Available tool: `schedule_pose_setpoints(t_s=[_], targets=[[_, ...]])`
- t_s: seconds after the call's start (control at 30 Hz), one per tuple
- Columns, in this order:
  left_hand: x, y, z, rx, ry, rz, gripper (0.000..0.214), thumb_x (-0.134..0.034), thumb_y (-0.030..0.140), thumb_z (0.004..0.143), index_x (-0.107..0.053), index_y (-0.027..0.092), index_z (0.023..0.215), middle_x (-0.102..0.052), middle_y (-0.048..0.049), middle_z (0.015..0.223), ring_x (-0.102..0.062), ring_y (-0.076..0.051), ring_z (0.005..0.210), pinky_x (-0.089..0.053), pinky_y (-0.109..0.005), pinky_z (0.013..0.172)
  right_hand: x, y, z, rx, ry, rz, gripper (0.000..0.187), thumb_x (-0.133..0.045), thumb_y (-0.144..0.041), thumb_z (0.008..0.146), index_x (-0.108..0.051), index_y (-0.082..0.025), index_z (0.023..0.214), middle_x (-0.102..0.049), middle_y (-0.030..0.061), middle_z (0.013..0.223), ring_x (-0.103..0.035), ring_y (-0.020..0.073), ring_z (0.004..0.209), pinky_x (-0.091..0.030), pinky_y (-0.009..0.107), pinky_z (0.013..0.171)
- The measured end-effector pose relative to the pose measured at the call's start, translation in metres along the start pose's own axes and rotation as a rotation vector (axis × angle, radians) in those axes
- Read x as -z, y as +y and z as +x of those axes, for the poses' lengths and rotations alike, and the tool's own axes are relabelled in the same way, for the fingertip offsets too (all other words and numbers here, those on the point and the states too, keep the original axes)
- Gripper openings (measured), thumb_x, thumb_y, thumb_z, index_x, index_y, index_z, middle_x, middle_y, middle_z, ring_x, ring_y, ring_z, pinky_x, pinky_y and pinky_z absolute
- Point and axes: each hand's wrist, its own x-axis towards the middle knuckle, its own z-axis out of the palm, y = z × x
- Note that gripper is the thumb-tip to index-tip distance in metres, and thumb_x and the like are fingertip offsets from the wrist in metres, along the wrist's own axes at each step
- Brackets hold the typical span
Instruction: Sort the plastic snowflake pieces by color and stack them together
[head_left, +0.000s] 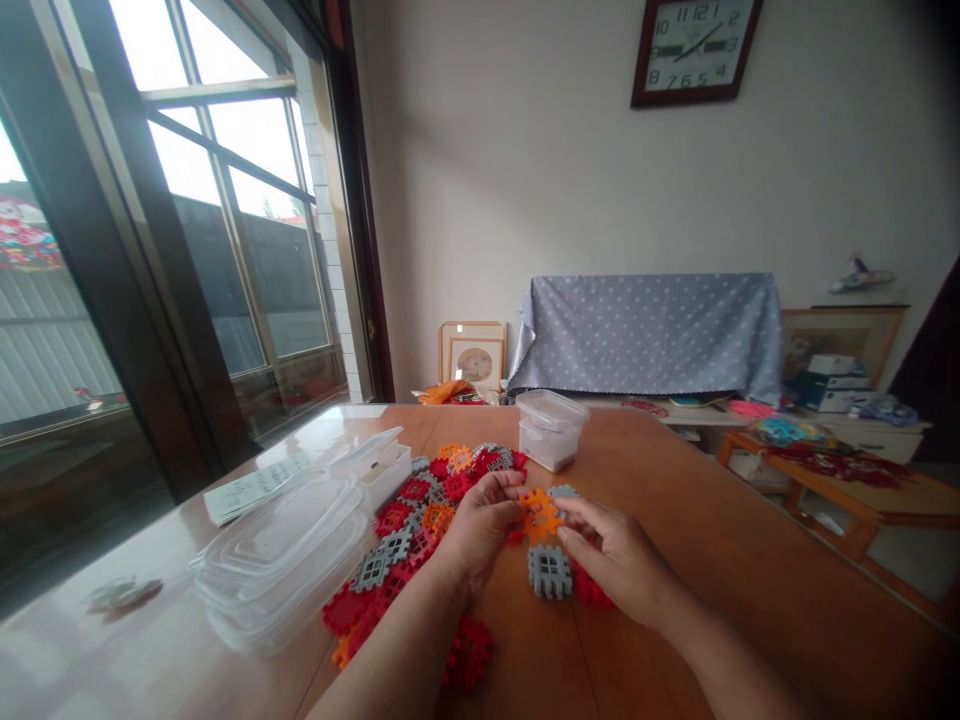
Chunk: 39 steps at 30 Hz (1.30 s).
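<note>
An orange interlocking block (540, 515) is held up over the table between my two hands. My left hand (487, 520) pinches its left edge. At the right side, the fingers of my right hand (611, 540) close on a grey block (562, 492) that meets the orange one; whether the two are joined I cannot tell. Below them a grey block (550, 572) rests on the wood, with red blocks (592, 585) partly hidden behind my right hand. A heap of red, grey and orange blocks (390, 560) spreads left of and under my left arm.
Clear plastic lids (285, 560) lie stacked on the table's left, beside an open white box (382, 475) and a paper sheet (255, 490). A lidded clear container (551, 435) stands at the back. A small plastic packet (124, 592) lies far left. The brown table (712, 560) extends right.
</note>
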Motion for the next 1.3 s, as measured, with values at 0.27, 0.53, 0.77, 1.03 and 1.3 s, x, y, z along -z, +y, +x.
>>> schedule_pose_setpoints(t_s=[0.27, 0.53, 0.77, 1.03, 1.3], targets=[[0.029, 0.017, 0.005, -0.053, 0.021, 0.3, 0.03, -0.064, 0.01, 0.058, -0.064, 0.016, 0.087, -0.07, -0.0034, 0.081, -0.059, -0.011, 0.063, -0.041, -0.021, 0.06, 0.006, 0.01, 0.003, -0.022, 0.033, -0.068, 0.034, -0.056, -0.04, 0.092, -0.072, -0.025, 0.117, -0.079, 0.0049, 0.093, -0.072, 0.0222, 0.082, -0.056, 0.032, 0.079], [0.036, 0.018, 0.007, -0.08, 0.119, 0.306, 0.03, -0.062, 0.012, 0.06, -0.061, 0.017, 0.089, -0.069, -0.0016, 0.079, -0.055, -0.01, 0.058, -0.038, -0.022, 0.057, 0.009, 0.022, 0.005, -0.032, 0.089, -0.055, 0.032, -0.055, -0.043, 0.093, -0.072, -0.025, 0.113, -0.079, 0.0064, 0.102, -0.074, 0.0235, 0.09, -0.056, 0.033, 0.082], [0.038, 0.002, 0.015, -0.072, 0.177, 0.348, 0.027, -0.067, 0.012, 0.06, -0.063, 0.016, 0.087, -0.069, -0.0024, 0.078, -0.053, -0.009, 0.058, -0.036, -0.022, 0.058, 0.02, 0.03, 0.008, -0.105, 0.225, -0.041, 0.035, -0.055, -0.046, 0.092, -0.071, -0.023, 0.114, -0.079, 0.0082, 0.105, -0.074, 0.0246, 0.092, -0.057, 0.034, 0.082], [0.04, 0.001, 0.016, -0.034, 0.15, 0.334, 0.027, -0.068, 0.017, 0.06, -0.064, 0.017, 0.086, -0.065, 0.0004, 0.071, -0.05, -0.008, 0.052, -0.031, -0.021, 0.052, 0.021, 0.024, 0.008, -0.102, 0.21, -0.015, 0.037, -0.056, -0.046, 0.09, -0.072, -0.023, 0.115, -0.079, 0.0063, 0.098, -0.074, 0.0231, 0.085, -0.056, 0.032, 0.078], [0.036, 0.006, 0.013, -0.068, 0.154, 0.275, 0.026, -0.072, 0.019, 0.06, -0.064, 0.016, 0.084, -0.062, 0.0019, 0.068, -0.05, -0.008, 0.052, -0.034, -0.021, 0.053, 0.015, 0.025, 0.007, -0.103, 0.15, 0.046, 0.036, -0.058, -0.044, 0.09, -0.072, -0.022, 0.115, -0.079, 0.0068, 0.1, -0.073, 0.0227, 0.087, -0.056, 0.031, 0.077]])
